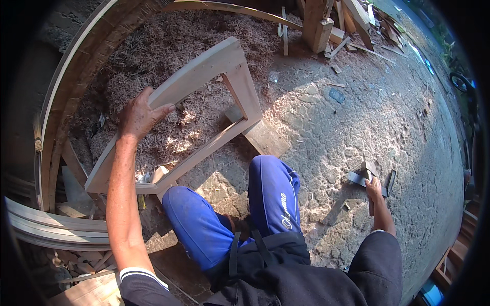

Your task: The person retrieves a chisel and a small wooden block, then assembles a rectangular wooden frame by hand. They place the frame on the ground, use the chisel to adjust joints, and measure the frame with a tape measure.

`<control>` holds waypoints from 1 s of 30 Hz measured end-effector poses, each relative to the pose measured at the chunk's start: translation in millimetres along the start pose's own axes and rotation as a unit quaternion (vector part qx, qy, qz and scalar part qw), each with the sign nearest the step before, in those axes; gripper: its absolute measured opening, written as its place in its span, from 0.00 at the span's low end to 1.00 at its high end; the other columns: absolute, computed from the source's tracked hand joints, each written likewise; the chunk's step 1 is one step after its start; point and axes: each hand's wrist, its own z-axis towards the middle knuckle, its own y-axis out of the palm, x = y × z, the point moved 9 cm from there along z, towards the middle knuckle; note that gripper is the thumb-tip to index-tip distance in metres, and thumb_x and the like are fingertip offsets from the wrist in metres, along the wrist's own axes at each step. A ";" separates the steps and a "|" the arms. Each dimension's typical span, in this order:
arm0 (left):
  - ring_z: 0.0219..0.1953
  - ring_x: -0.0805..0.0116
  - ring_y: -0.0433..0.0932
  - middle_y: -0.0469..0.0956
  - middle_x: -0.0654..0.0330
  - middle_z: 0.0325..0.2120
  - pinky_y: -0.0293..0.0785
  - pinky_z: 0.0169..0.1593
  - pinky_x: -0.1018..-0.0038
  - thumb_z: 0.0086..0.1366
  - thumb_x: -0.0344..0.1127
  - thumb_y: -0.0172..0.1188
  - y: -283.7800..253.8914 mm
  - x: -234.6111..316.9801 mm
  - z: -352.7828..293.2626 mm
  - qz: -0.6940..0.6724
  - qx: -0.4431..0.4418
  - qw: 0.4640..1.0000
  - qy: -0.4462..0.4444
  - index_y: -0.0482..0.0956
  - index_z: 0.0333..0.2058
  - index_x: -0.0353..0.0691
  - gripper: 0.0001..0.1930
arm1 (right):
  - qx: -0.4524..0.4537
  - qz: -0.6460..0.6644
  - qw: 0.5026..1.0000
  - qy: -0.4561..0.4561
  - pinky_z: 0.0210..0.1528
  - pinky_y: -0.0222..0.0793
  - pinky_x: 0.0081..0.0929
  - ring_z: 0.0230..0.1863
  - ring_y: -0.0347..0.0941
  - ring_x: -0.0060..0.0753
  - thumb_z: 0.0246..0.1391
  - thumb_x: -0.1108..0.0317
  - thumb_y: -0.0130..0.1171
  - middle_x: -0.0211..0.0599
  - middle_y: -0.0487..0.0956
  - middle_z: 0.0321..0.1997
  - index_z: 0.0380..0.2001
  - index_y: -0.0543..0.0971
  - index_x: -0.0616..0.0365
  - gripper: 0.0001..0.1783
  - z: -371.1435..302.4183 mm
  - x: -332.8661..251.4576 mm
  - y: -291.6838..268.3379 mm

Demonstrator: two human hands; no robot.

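My left hand (140, 116) is closed over the outer rail of a pale wooden frame (196, 69), fingers behind and thumb lying along its face. The frame is four-sided with an open middle and slants across in front of my knees. Its lower corner is close to my left knee, and its right side is over a short board (268, 137) on the ground. Far to the right, my right arm reaches down to the ground. My right hand (375, 188) is wrapped round the wooden handle of what looks like a hammer (368, 167). A flat silvery metal piece (357, 178) and a dark narrow tool (391, 179) lie beside it.
Wood shavings (168, 41) heap up behind the frame. A large curved wooden piece (66, 97) arches at the left, above stacked curved strips (61, 224). A wooden post (317, 30) and scrap wood (390, 30) stand at the back. The ground (326, 132) is rough and cracked.
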 end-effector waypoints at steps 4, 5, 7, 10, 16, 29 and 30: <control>0.39 0.48 0.86 0.86 0.51 0.34 0.80 0.43 0.53 0.59 0.77 0.56 -2.9 -6.7 -8.7 0.009 0.041 0.999 0.033 0.76 0.43 0.45 0.37 | 0.068 0.077 0.992 -0.080 0.47 0.67 0.51 0.46 0.73 0.60 0.54 0.55 0.64 0.59 0.76 0.38 0.37 0.75 0.65 0.21 -31.8 -76.9 -10.7; 0.39 0.47 0.86 0.85 0.50 0.33 0.80 0.43 0.52 0.60 0.77 0.54 -5.0 -9.5 -11.9 0.038 0.058 0.997 0.032 0.76 0.43 0.44 0.37 | 0.073 0.138 0.984 -0.084 0.46 0.67 0.51 0.44 0.73 0.58 0.53 0.57 0.65 0.56 0.75 0.36 0.36 0.75 0.64 0.20 -44.1 -100.3 -11.4; 0.38 0.46 0.86 0.85 0.49 0.32 0.80 0.41 0.51 0.62 0.77 0.52 -6.9 -15.6 -12.4 0.073 0.064 0.995 0.019 0.77 0.41 0.42 0.37 | 0.076 0.216 0.970 -0.081 0.45 0.68 0.46 0.42 0.73 0.52 0.53 0.58 0.68 0.51 0.75 0.38 0.40 0.76 0.63 0.20 -74.9 -150.6 -8.9; 0.37 0.43 0.85 0.84 0.44 0.30 0.80 0.40 0.51 0.64 0.76 0.49 -5.5 -21.8 -6.8 0.079 0.038 0.996 0.005 0.77 0.38 0.38 0.39 | 0.163 0.301 0.924 -0.172 0.45 0.70 0.43 0.42 0.74 0.49 0.51 0.66 0.70 0.47 0.72 0.40 0.45 0.74 0.61 0.21 -114.8 -246.8 -24.4; 0.32 0.44 0.86 0.83 0.42 0.26 0.80 0.35 0.52 0.65 0.76 0.48 -11.8 -14.9 -6.1 0.060 0.075 0.993 0.064 0.78 0.34 0.36 0.40 | -0.018 0.262 0.939 -0.221 0.41 0.72 0.47 0.39 0.78 0.59 0.48 0.60 0.69 0.52 0.80 0.35 0.43 0.70 0.58 0.24 -136.7 -393.6 5.7; 0.32 0.46 0.86 0.83 0.45 0.24 0.80 0.37 0.51 0.64 0.76 0.48 -7.9 -26.3 10.2 0.047 0.062 0.994 0.077 0.79 0.35 0.36 0.40 | 0.035 0.248 0.907 -0.338 0.39 0.72 0.54 0.42 0.77 0.65 0.57 0.62 0.64 0.54 0.80 0.38 0.46 0.71 0.58 0.19 -181.8 -491.2 0.3; 0.32 0.45 0.86 0.83 0.45 0.24 0.80 0.37 0.51 0.64 0.77 0.47 -8.2 -28.2 11.8 0.051 0.062 0.994 0.073 0.79 0.35 0.36 0.40 | 0.052 0.252 0.904 -0.342 0.39 0.72 0.54 0.42 0.77 0.65 0.58 0.61 0.64 0.54 0.80 0.38 0.45 0.71 0.58 0.18 -182.1 -492.1 -0.8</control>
